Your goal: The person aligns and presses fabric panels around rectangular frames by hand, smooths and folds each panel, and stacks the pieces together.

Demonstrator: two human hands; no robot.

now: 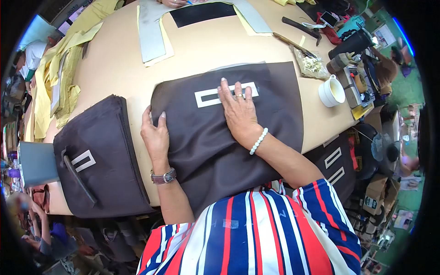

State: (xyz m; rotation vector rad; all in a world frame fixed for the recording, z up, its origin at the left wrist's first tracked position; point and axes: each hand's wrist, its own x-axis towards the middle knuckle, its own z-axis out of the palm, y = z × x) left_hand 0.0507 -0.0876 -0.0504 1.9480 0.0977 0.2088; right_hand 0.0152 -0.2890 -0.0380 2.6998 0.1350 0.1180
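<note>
A dark brown fabric panel (201, 142) lies before me on the table, wrinkled toward my body. On its upper part sits a white rectangular frame (201, 101) with a slot in its middle. My right hand (239, 107) rests on the panel with fingers spread, the fingertips over the frame. At the panel's left edge is my left hand (155, 133), its thumb on the fabric and the other fingers at the border; the edge appears to lie between them. To the left is a stack of similar dark panels (101, 137) with a white frame (82, 160) and a dark bar-shaped tool (79, 178) on top.
A white cup (331, 91) stands near the table's right edge. Beyond it are a hammer (302, 28) and a bag of pale scraps (312, 64). Another person's hand (174, 2) works at the far edge. Yellow sheets (68, 78) lie at left, beside a grey container (39, 163).
</note>
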